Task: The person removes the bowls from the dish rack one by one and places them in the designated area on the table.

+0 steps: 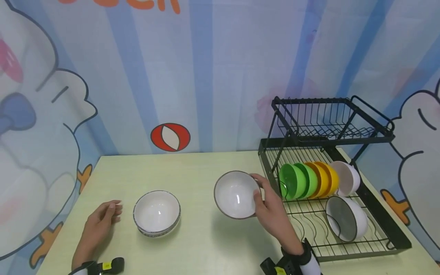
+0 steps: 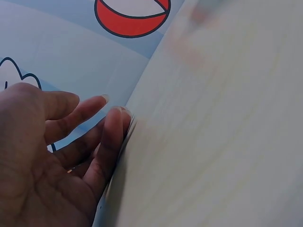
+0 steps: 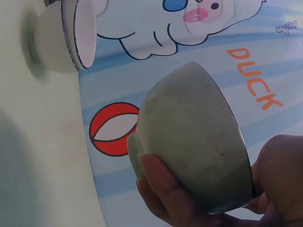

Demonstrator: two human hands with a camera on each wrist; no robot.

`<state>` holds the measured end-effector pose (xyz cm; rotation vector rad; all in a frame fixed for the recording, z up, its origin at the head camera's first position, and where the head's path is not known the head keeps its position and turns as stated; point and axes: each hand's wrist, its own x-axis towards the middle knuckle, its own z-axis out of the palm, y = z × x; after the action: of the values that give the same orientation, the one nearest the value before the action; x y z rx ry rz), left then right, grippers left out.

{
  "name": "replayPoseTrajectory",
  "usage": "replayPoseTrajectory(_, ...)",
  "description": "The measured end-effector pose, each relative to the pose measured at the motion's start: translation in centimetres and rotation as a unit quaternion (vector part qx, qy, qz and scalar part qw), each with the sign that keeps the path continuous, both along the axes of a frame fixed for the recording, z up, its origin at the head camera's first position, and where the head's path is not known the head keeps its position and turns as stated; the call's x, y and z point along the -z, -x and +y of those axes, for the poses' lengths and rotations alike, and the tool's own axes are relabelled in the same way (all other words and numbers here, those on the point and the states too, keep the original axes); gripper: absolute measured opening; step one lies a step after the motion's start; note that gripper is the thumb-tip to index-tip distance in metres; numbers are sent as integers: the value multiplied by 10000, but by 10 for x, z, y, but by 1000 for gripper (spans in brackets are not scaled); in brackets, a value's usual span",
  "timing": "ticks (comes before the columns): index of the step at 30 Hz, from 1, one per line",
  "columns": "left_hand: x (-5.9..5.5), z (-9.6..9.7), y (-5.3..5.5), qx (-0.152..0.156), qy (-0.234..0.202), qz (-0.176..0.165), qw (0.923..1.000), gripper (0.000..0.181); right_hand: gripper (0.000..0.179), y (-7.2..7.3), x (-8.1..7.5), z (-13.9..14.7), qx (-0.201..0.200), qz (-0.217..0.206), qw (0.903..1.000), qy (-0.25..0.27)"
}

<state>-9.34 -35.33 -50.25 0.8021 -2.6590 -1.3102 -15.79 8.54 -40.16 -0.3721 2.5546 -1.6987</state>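
Note:
A white bowl (image 1: 235,194) with a thin dark rim is in my right hand (image 1: 271,208), tilted and raised over the table. The thumb lies at its rim and the fingers curl round its underside, near the foot, as the right wrist view shows of the bowl (image 3: 194,142). Two nested white bowls (image 1: 157,212) with dark patterned rims stand upright on the table between my hands. Left of them, my left hand (image 1: 99,221) rests on its side on the table, holding nothing. In the left wrist view its fingers (image 2: 111,142) are loosely bent.
A two-tier black dish rack (image 1: 262,160) stands at the right. Its lower level holds green bowls (image 1: 291,182), yellow bowls (image 1: 316,179), a white bowl (image 1: 347,178) and a grey-lined bowl (image 1: 345,219) on their sides. A cartoon-printed cloth (image 1: 223,76) hangs behind the table (image 1: 185,168).

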Motion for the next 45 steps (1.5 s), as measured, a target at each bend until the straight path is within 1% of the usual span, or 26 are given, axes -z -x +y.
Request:
replayPoseTrajectory(7, 1, 0, -1, -10, -142, 23, 9999, 59, 45, -1, 6, -9, -200, -147, 9995, 179)
replayPoseTrajectory(10, 0, -1, -1, -3, -212, 22, 9998, 59, 45, -2, 9, -13, -245, -313, 9990, 194)
replayPoseTrajectory(13, 1, 0, -1, -81, -230, 2, 9997, 59, 46, -3, 11, -17, -281, -424, 9985, 186)
replayPoseTrajectory(19, 4, -1, 0, -208, -279, -85, 9994, 61, 49, -4, 16, -23, -442, -570, 9967, 364)
replayPoseTrajectory(25, 1, 1, -2, -166, -249, -118, 9995, 60, 49, -5, 21, -29, -468, -752, 9957, 289)
replayPoseTrajectory(31, -2, 1, -4, -82, -340, -111, 9993, 61, 50, -6, 28, -34, -616, -922, 9930, 403)
replayPoseTrajectory(36, -3, 2, -4, -97, -340, -94, 9993, 61, 52, -5, 35, -38, -662, -1066, 9909, 480)
replayPoseTrajectory(42, 0, 2, -3, -205, -337, -83, 9992, 60, 53, -6, 43, -44, -619, -1028, 9923, 307)
replayPoseTrajectory(45, 1, 3, -2, -209, -369, -57, 9991, 60, 54, -8, 46, -47, -636, -1012, 9924, 289)
